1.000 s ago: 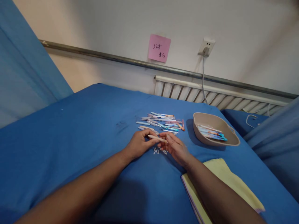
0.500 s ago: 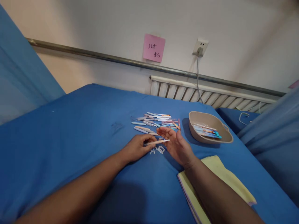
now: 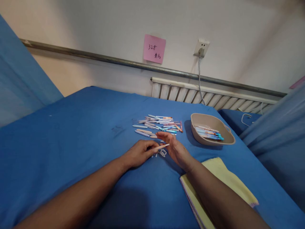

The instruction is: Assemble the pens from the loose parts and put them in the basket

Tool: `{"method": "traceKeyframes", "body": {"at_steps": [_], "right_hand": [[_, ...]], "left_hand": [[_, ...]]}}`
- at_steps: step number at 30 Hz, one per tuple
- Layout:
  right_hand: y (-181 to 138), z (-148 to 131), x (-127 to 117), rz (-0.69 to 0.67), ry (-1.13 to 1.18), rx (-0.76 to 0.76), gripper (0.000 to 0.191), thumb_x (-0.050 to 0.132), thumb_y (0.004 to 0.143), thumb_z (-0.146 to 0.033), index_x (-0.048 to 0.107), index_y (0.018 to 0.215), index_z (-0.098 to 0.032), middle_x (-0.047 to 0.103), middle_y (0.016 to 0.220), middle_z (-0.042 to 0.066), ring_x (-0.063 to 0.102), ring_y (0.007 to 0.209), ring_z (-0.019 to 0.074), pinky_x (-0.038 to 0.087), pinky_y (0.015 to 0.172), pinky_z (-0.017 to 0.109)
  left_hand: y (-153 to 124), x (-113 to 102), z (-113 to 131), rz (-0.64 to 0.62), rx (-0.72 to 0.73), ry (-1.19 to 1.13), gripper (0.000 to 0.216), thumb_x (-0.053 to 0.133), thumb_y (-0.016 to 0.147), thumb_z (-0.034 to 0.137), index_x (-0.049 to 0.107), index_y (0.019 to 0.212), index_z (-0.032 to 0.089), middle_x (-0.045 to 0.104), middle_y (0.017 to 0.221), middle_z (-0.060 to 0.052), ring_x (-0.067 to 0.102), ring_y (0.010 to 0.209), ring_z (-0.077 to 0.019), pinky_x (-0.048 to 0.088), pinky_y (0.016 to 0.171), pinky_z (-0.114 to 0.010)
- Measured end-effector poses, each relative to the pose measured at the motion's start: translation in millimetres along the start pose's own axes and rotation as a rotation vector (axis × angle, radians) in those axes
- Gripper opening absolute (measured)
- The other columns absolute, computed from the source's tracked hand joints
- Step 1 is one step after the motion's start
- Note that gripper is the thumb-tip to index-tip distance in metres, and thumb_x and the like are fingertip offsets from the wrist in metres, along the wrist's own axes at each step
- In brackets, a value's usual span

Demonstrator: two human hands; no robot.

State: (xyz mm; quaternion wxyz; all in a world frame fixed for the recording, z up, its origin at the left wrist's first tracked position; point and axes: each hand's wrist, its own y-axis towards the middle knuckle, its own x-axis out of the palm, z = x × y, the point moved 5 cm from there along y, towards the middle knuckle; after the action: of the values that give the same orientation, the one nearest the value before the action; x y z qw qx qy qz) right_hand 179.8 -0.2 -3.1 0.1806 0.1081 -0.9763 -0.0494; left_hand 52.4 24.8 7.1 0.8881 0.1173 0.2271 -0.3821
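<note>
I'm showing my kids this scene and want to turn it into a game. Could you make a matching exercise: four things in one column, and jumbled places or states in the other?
Things:
1. Left hand
2. Basin
3. Folded cloth
4. Paper note

Places or states:
A. Yellow, partly hidden by the right forearm
B. Gripping a slim pen
C. Pink, with handwriting, up on the wall
D. Holding several pens, to the right of the loose pile

Right pairs: 1-B, 2-D, 3-A, 4-C.
</note>
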Motion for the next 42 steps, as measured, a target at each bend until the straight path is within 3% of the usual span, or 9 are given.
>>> {"method": "traceKeyframes", "body": {"at_steps": [5,8,12,15,17,22,27,34,42], "right_hand": [[-0.2,-15.6,-1.9,-0.025,0.169,0.059,0.068,0.028,0.079,-0.074,0.058,0.114,-0.024,0.052,0.129,0.008,0.042,0.124,0.0245,0.035,0.100,0.041],[1.4,-26.0,-18.4,0.037,0.181,0.069,0.069,0.026,0.080,-0.074,0.058,0.113,-0.023,0.054,0.127,0.009,0.048,0.119,0.0240,0.043,0.092,0.038],[5.3,-33.4,-60.1,0.271,0.074,0.016,0.047,0.051,0.078,-0.061,0.063,0.097,-0.021,0.066,0.097,0.007,0.061,0.085,0.0176,0.047,0.070,0.028],[6.8,-34.0,-87.1,0.457,-0.114,-0.014,0.033,0.071,0.068,-0.046,0.063,0.081,-0.018,0.063,0.075,0.001,0.054,0.060,0.0105,0.041,0.055,0.021],[8.9,-31.2,-94.6,0.497,-0.186,-0.005,0.033,0.073,0.064,-0.045,0.062,0.077,-0.017,0.062,0.071,0.001,0.052,0.057,0.0099,0.039,0.052,0.020],[15.1,-18.7,-91.3,0.515,-0.161,0.005,0.036,0.067,0.067,-0.051,0.061,0.080,-0.018,0.065,0.076,0.003,0.058,0.065,0.0139,0.044,0.056,0.023],[25.0,-4.1,-67.1,0.334,-0.316,-0.005,0.035,0.063,0.068,-0.058,0.059,0.070,-0.023,0.061,0.063,-0.001,0.054,0.052,0.0142,0.044,0.048,0.027],[28.0,6.5,-52.8,0.257,-0.446,-0.068,0.038,0.059,0.070,-0.063,0.061,0.071,-0.025,0.064,0.068,0.003,0.062,0.063,0.0214,0.050,0.062,0.038],[27.5,-1.7,-60.4,0.336,-0.449,-0.091,0.035,0.059,0.072,-0.059,0.058,0.068,-0.024,0.062,0.064,-0.001,0.059,0.057,0.0159,0.048,0.053,0.029]], "left_hand": [[3.9,5.4,-7.1,-0.032,-0.045,-0.208,0.025,0.051,0.085,0.037,0.063,0.085,0.016,0.061,0.074,-0.001,0.054,0.069,-0.0129,0.043,0.066,-0.024],[7.1,2.3,-16.7,0.021,-0.109,-0.386,0.027,0.057,0.081,0.040,0.062,0.088,0.015,0.063,0.079,-0.002,0.056,0.069,-0.0126,0.046,0.067,-0.025],[9.5,-8.5,-29.4,0.142,-0.203,-0.551,0.031,0.062,0.078,0.041,0.061,0.094,0.014,0.065,0.087,-0.005,0.058,0.069,-0.0117,0.047,0.068,-0.025],[9.9,-13.1,-33.7,0.188,-0.256,-0.647,0.031,0.064,0.077,0.039,0.060,0.096,0.014,0.065,0.090,-0.006,0.059,0.071,-0.0117,0.047,0.068,-0.025],[9.8,-14.0,-34.4,0.194,-0.275,-0.677,0.031,0.065,0.076,0.038,0.060,0.096,0.015,0.066,0.090,-0.007,0.060,0.072,-0.0124,0.047,0.069,-0.025],[9.0,-16.1,-37.3,0.204,-0.305,-0.639,0.033,0.067,0.074,0.042,0.062,0.092,0.014,0.067,0.090,-0.008,0.060,0.071,-0.0138,0.047,0.067,-0.026],[10.0,-21.0,-39.6,0.229,-0.304,-0.609,0.034,0.068,0.071,0.043,0.062,0.089,0.015,0.066,0.085,-0.005,0.058,0.068,-0.0133,0.046,0.065,-0.025],[13.5,-25.9,-47.1,0.242,-0.324,-0.622,0.032,0.074,0.067,0.037,0.057,0.086,0.018,0.066,0.084,-0.003,0.058,0.068,-0.0131,0.046,0.063,-0.024],[13.8,-24.9,-42.4,0.238,-0.305,-0.615,0.032,0.069,0.073,0.040,0.055,0.090,0.016,0.065,0.087,-0.004,0.058,0.069,-0.0119,0.047,0.065,-0.024]]}}
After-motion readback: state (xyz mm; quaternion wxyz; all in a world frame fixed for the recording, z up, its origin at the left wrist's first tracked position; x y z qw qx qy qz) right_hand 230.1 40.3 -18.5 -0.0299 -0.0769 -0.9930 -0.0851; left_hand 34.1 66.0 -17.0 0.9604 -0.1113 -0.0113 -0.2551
